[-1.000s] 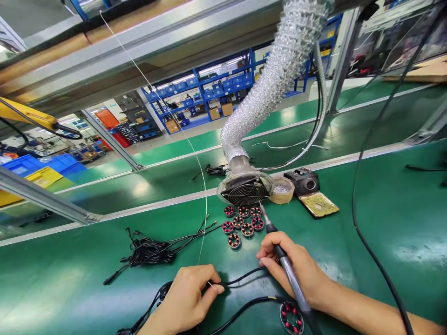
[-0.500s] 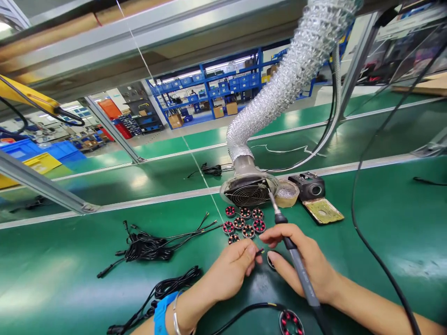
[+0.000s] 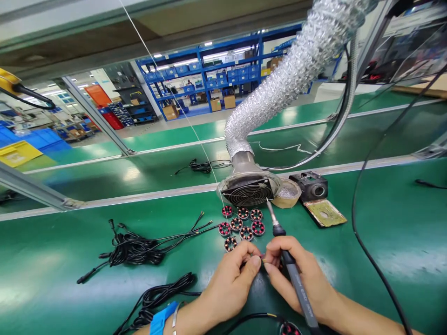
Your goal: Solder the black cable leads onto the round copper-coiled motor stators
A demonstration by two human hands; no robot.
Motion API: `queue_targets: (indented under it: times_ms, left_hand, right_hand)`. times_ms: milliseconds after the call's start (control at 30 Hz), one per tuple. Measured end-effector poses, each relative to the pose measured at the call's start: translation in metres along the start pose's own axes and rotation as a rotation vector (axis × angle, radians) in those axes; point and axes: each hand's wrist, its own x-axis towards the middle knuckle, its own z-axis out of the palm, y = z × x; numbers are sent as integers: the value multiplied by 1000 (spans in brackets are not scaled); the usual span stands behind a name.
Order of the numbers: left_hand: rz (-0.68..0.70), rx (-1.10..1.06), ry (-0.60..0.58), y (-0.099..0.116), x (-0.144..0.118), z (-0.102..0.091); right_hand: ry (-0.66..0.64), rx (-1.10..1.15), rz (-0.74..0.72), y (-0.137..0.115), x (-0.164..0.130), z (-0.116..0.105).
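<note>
Since the earlier frame both hands have closed together. Left hand (image 3: pixel 230 284) and right hand (image 3: pixel 300 279) now pinch a small wire end (image 3: pixel 262 256) between fingertips, just near of the coil rings (image 3: pixel 240 225). The right hand also grips the soldering iron (image 3: pixel 289 267), tip raised toward the fan (image 3: pixel 247 191); joint not yet touched.

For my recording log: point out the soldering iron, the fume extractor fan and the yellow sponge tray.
soldering iron (image 3: pixel 295 284), head view, on its dark handle.
fume extractor fan (image 3: pixel 247 193), head view, on its grille.
yellow sponge tray (image 3: pixel 326 212), head view, on its flat top.
</note>
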Motion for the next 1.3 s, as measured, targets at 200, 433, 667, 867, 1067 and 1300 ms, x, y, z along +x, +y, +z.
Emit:
queue_targets:
  times_ms: [200,433,667,867,1067,1300]
  left_hand:
    - [-28,42,6,-1,-1,3]
    - [-49,-52,-16,-3,0,6]
    - [-76,63,-56,-5,2,3]
    - [-63,195,-105,-1,-1,4]
    - [-40,314,-82,9,2,-3]
    - [-63,222,-135,8,7,-8]
  right_hand:
    - [17,40,126,-2,-3,5]
    - [79,33,116,-4,-4,13]
    - [54,-146,-118,-1,-6,3]
    - [-88,-252,-287,1,5,-5]
    - [-73,-203,-165,6,8,-21]
    - [-72,-250,-246,10,11,-23]
